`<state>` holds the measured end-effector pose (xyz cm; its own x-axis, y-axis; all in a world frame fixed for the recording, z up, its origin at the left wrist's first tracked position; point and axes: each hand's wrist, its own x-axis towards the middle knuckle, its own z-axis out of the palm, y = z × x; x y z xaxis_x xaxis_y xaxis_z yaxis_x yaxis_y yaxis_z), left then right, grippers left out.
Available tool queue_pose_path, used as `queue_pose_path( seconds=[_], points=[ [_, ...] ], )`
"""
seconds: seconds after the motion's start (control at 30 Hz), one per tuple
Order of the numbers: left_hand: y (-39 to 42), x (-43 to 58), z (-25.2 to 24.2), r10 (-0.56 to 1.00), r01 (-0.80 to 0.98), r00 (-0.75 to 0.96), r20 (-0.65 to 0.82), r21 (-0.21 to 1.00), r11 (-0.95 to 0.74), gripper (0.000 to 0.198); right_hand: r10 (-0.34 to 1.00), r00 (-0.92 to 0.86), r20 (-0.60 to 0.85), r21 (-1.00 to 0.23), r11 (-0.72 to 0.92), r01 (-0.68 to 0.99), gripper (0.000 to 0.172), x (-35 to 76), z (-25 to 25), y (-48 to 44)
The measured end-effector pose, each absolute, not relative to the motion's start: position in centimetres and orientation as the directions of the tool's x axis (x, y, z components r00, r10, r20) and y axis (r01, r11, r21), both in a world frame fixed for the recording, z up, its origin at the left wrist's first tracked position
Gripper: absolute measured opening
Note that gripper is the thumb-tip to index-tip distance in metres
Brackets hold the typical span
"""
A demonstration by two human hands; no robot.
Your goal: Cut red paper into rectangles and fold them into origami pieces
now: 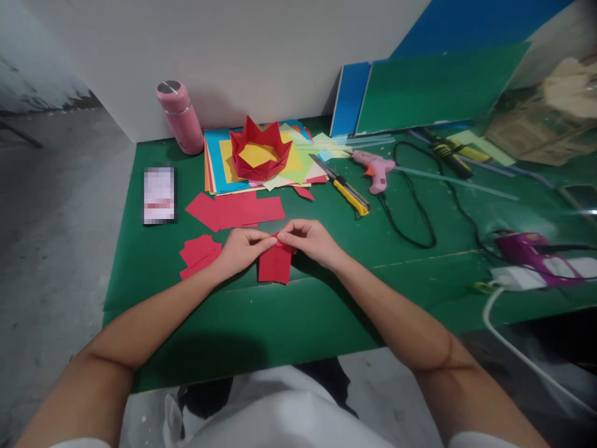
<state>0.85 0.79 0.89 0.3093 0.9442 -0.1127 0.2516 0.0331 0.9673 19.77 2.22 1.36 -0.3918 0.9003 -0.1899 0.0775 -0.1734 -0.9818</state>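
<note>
Between my two hands is a small red sheet of paper (275, 266), its far edge pinched by the fingers of both. My left hand (243, 250) grips the upper left corner with thumb and forefinger, and my right hand (310, 241) holds the upper right corner the same way. The lower part of the sheet hangs toward me over the table. Just beyond my hands lie several flat red paper pieces (237, 210). Left of my left wrist sits a loose pile of smaller red papers (198, 254).
Behind stand a pink bottle (181, 118) and a folded red paper bowl (263, 168) on coloured sheets (212, 165). A yellow utility knife (347, 191), a pink glue gun (377, 168) with its cord, and a purple-and-white power strip (536, 258) lie rightward on the green table (196, 345).
</note>
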Motion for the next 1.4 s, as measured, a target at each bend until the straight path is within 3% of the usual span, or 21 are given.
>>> queue_pose_path(
  seconds=[0.43,0.83,1.03,1.4],
  points=[
    [0.60,0.94,1.22,0.946,0.299,0.297,-0.130,0.953,0.037,0.025,0.910,-0.386,-0.154,-0.988,-0.140,0.064,0.032,19.74,1.28,2.03],
    [0.87,0.72,0.93,0.917,0.222,0.365,-0.161,0.972,0.083,0.034,0.915,-0.374,-0.148,-0.989,-0.141,0.047,0.036,19.60,1.15,2.02],
    [0.96,0.60,1.39,0.905,0.276,0.392,-0.164,0.960,0.054,0.038,0.938,-0.319,-0.135,-0.991,-0.123,0.057,0.037,19.54,1.02,1.94],
    [0.95,0.83,1.39,0.942,0.287,0.296,-0.159,0.955,0.071,0.042,0.923,-0.338,-0.181,-0.981,-0.148,0.121,0.040,19.82,1.20,2.21]
  ],
)
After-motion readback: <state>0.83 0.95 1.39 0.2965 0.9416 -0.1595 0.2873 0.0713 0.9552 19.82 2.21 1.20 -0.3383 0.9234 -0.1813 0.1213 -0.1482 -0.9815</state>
